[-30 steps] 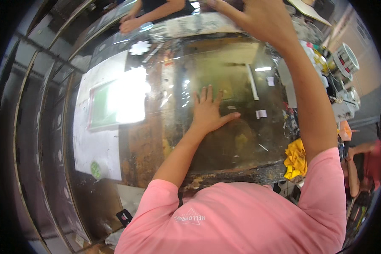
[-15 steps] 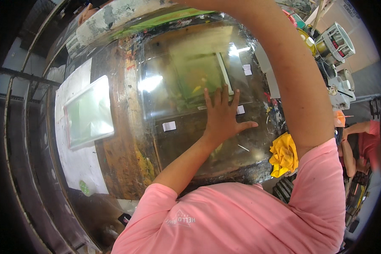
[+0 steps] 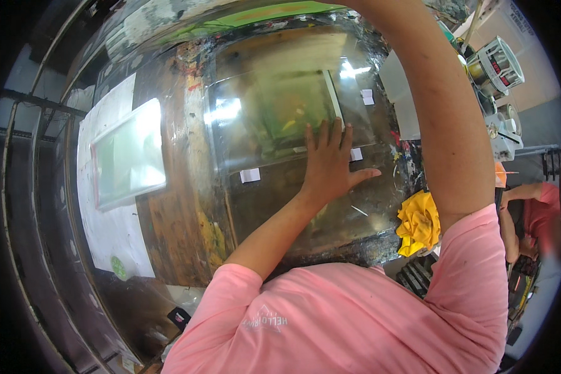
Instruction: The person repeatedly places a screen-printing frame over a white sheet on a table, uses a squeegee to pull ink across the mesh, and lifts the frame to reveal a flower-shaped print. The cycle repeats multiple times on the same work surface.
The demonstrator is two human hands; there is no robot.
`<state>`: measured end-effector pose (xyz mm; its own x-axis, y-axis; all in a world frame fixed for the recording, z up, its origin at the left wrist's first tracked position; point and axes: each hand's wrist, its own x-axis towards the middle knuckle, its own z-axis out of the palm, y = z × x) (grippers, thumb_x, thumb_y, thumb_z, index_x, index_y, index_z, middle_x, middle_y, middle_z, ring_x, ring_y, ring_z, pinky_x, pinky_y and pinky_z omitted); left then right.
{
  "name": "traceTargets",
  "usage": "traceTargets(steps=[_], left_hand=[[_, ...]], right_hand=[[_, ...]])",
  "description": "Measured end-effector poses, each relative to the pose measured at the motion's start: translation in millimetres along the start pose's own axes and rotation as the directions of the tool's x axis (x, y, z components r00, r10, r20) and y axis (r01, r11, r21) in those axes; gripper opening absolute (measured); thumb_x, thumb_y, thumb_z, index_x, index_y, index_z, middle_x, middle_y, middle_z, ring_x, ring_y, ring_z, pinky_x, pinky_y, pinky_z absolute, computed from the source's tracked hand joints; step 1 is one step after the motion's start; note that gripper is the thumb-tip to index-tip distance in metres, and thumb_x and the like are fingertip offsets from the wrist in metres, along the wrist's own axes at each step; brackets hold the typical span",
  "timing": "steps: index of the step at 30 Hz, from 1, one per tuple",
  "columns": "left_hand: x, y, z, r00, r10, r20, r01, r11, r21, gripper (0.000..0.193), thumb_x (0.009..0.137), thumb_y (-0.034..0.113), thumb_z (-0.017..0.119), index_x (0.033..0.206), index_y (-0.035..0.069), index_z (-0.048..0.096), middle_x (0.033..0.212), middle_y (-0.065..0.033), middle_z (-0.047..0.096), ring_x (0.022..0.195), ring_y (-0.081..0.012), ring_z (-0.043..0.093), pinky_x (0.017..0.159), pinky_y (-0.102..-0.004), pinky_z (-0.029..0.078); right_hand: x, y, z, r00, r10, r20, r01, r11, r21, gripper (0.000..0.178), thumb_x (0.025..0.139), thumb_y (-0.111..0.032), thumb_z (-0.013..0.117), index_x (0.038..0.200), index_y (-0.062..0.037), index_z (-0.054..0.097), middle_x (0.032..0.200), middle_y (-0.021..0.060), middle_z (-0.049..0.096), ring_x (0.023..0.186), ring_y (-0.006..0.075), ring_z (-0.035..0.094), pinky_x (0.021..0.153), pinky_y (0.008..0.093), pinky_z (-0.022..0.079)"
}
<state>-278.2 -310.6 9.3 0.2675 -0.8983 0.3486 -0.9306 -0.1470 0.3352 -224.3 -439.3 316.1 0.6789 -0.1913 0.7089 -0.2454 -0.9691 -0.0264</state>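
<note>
My left hand (image 3: 330, 156) lies palm down with fingers spread, its fingertips on the near edge of a clear plastic sheet (image 3: 243, 134). Under or on that sheet show a greenish rectangle and a narrow white strip (image 3: 333, 93); which layer they are in I cannot tell. Small folded white paper pieces sit around the sheet: one (image 3: 250, 175) at its lower left, one (image 3: 356, 154) beside my fingers, one (image 3: 368, 96) at its right. My right arm (image 3: 449, 118) reaches up past the top edge of the picture, so the right hand is out of sight.
Clear plastic sheets (image 3: 131, 153) lie on white paper (image 3: 100, 240) at the left. A green-edged panel (image 3: 255, 15) crosses the far side. A crumpled yellow cloth (image 3: 419, 223) sits at the right, below a paint bucket (image 3: 497, 65) and containers. Another person (image 3: 533, 212) is at far right.
The view has shifted slightly, and the part of my right hand or wrist at the top edge has gone out of sight. My left hand stays spread on the sheet.
</note>
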Motion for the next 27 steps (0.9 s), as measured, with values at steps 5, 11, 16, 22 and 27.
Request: traceTargets(steps=[5, 11, 16, 22, 27], left_hand=[[0, 0, 1, 0.999, -0.025, 0.027, 0.025, 1.0, -0.018, 0.122, 0.083, 0.092, 0.054, 0.159, -0.002, 0.044, 0.16, -0.0285, 0.045, 0.151, -0.0497, 0.038, 0.125, -0.0718, 0.018], [-5, -2, 5, 1.0, -0.002, 0.005, 0.002, 0.999, -0.046, 0.119, 0.083, 0.092, 0.054, 0.157, -0.001, 0.048, 0.157, -0.0273, 0.05, 0.149, -0.0487, 0.041, 0.127, -0.0684, 0.016], [-4, -3, 3, 1.0, 0.008, -0.022, -0.01, 0.998, -0.056, 0.113, 0.086, 0.09, 0.053, 0.154, 0.0, 0.053, 0.152, -0.0259, 0.055, 0.148, -0.0485, 0.043, 0.127, -0.0675, 0.016], [-23, 6, -16, 0.994, -0.106, -0.015, 0.106, 0.994, -0.007, 0.112, 0.083, 0.092, 0.055, 0.153, 0.004, 0.056, 0.156, -0.0261, 0.05, 0.15, -0.0502, 0.039, 0.127, -0.0696, 0.013], [-43, 2, -17, 0.986, -0.165, 0.034, 0.165, 0.986, 0.016, 0.114, 0.081, 0.093, 0.054, 0.155, 0.006, 0.055, 0.162, -0.0274, 0.042, 0.154, -0.0501, 0.032, 0.125, -0.0748, 0.011]], right_hand=[[-3, -1, -3, 0.998, 0.036, 0.055, -0.036, 0.999, -0.006, 0.065, 0.098, -0.059, 0.056, 0.086, 0.0009, 0.078, 0.085, 0.0243, 0.074, 0.086, 0.0413, 0.072, 0.087, 0.05, 0.054], [-14, -3, 15, 0.984, -0.045, -0.173, 0.046, 0.999, -0.001, 0.066, 0.098, -0.061, 0.057, 0.097, 0.0008, 0.081, 0.091, 0.0255, 0.075, 0.09, 0.0418, 0.072, 0.087, 0.0493, 0.054], [-12, 0, 7, 0.999, -0.015, -0.036, 0.016, 1.0, 0.023, 0.065, 0.098, -0.061, 0.057, 0.092, -0.0006, 0.08, 0.088, 0.0234, 0.076, 0.087, 0.0413, 0.072, 0.084, 0.0502, 0.054], [-7, -4, 7, 1.0, 0.013, -0.013, -0.013, 1.0, -0.004, 0.066, 0.099, -0.061, 0.058, 0.077, -0.0002, 0.074, 0.076, 0.0208, 0.072, 0.08, 0.0404, 0.071, 0.081, 0.0499, 0.053], [-8, -3, 8, 1.0, -0.005, -0.029, 0.004, 1.0, -0.021, 0.068, 0.098, -0.062, 0.059, 0.074, 0.0004, 0.072, 0.072, 0.0209, 0.07, 0.075, 0.0402, 0.068, 0.08, 0.0491, 0.052]])
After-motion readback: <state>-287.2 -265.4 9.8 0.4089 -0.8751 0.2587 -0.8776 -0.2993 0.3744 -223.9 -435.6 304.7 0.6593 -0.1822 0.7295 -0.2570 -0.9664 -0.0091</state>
